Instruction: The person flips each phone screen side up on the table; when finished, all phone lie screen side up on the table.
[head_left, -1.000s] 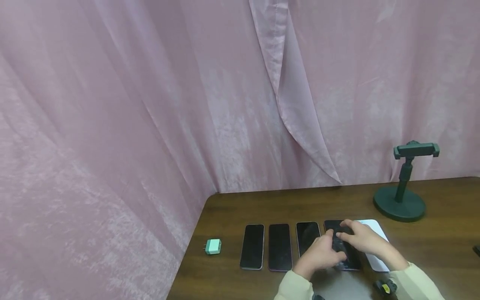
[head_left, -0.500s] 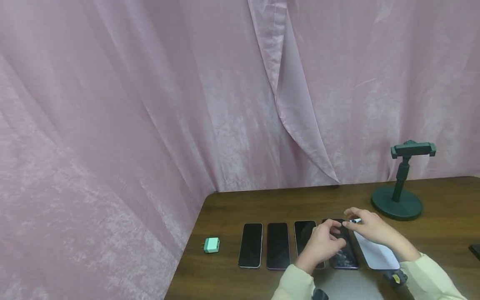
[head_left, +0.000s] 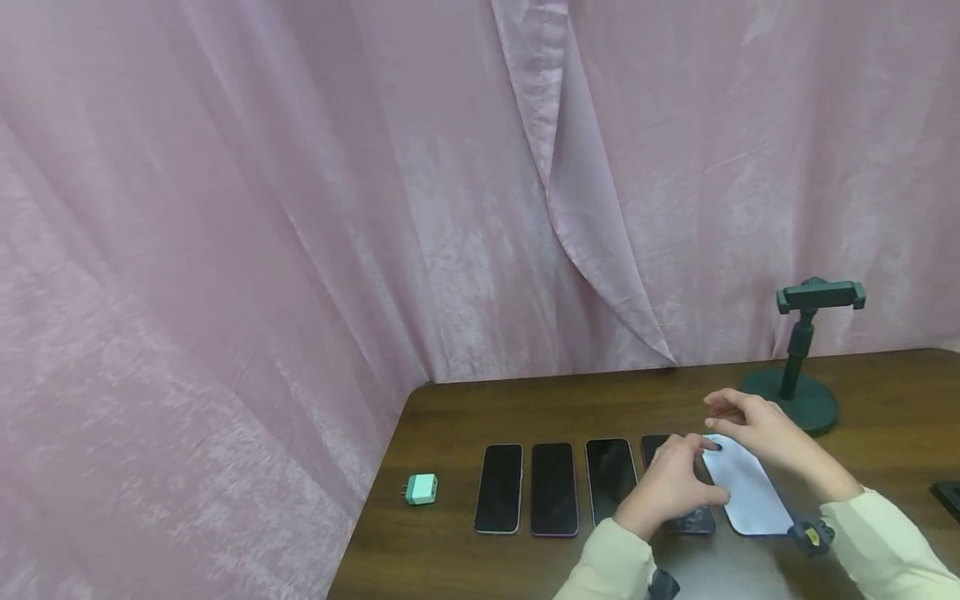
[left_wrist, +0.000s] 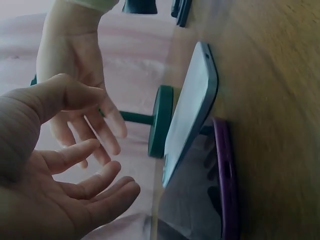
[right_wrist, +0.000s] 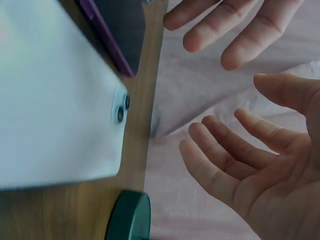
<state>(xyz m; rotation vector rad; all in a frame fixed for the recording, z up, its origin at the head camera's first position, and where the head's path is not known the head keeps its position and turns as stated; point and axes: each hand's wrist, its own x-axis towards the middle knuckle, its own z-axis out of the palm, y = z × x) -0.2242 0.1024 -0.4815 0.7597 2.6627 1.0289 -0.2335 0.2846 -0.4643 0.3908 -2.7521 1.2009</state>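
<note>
In the head view my left hand [head_left: 675, 483] hovers over a dark phone [head_left: 693, 522] and the left edge of a white phone [head_left: 753, 500], its fingers loosely bent with nothing between them. My right hand [head_left: 768, 429] is raised above the far right side of the white phone, likewise holding nothing. The right wrist view shows that phone lying back up, with two camera lenses [right_wrist: 120, 114] at its far end. Both hands, relaxed and apart from it, face each other in the left wrist view, where the dark phone's purple edge [left_wrist: 227, 180] also shows.
Left of the hands lie three more phones, screens up: a left one [head_left: 498, 489], a middle one [head_left: 555, 490] and a right one [head_left: 611, 479]. Beyond them is a mint charger plug [head_left: 422, 489]. A green phone stand [head_left: 798, 387] rises behind the right hand. Pink curtain [head_left: 450, 208] backs the table.
Both hands have lifted off the dark phone and shifted right, over the white phone. The right hand has also moved farther back and up. The phones keep their places.
</note>
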